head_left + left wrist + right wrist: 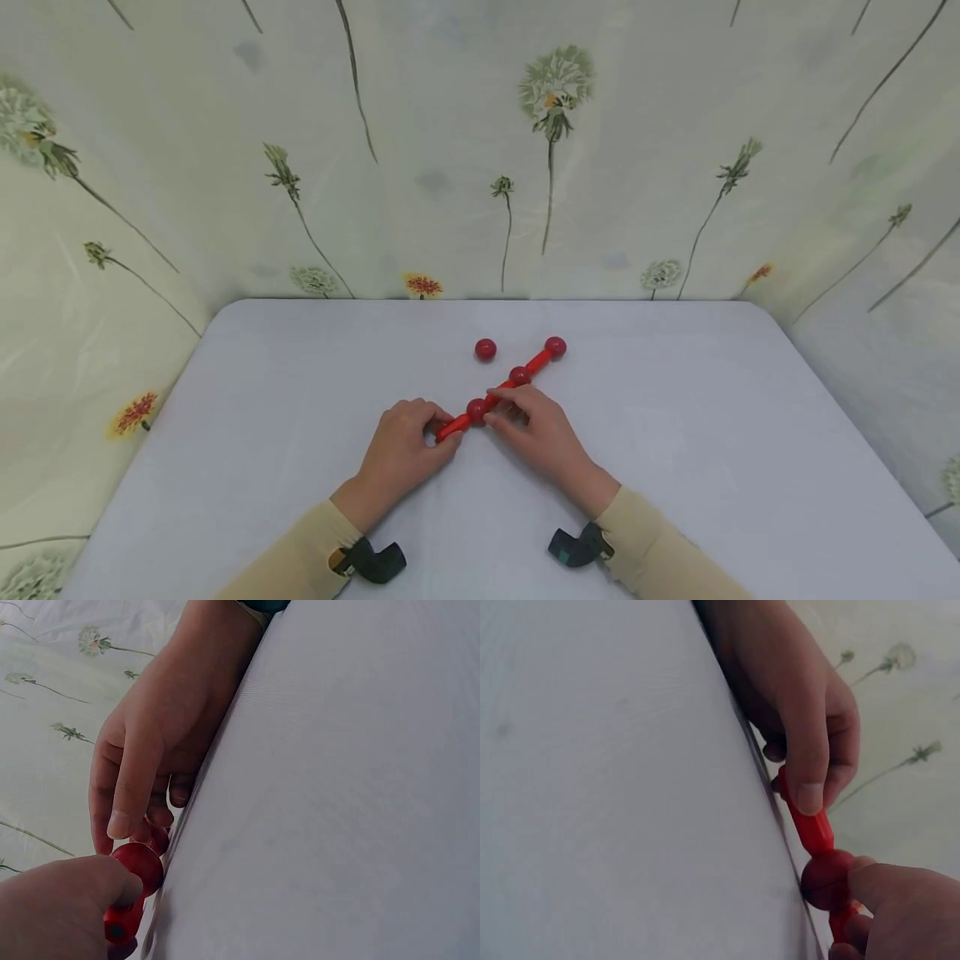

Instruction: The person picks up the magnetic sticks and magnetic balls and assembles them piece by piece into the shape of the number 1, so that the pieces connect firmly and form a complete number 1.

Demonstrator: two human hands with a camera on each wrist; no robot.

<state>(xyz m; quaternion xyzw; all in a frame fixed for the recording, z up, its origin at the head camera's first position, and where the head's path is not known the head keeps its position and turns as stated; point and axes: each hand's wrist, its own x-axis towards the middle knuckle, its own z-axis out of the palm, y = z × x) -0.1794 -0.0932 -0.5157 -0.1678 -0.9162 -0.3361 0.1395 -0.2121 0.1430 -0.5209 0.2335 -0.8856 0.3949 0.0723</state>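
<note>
A slanting chain of red rods and red balls lies on the white table. My left hand [411,442] pinches the red rod [453,427] at the chain's near left end, thumb on top in the right wrist view. That rod meets a red ball [827,880]. My right hand [543,433] grips the chain beside this ball, its thumb touching the ball and its fingers about the following red rod [124,922], whose end face shows a dark round spot. Farther up come another ball [520,376], a rod [538,362] and an end ball [555,347]. My right hand partly hides the middle rod.
A loose red ball [485,349] sits apart, beyond the chain and left of its far end. The white table [675,417] reaches back to a dandelion-patterned cloth [450,167], which also hangs along both sides. Dark wrist devices [381,562] are strapped over both sleeves.
</note>
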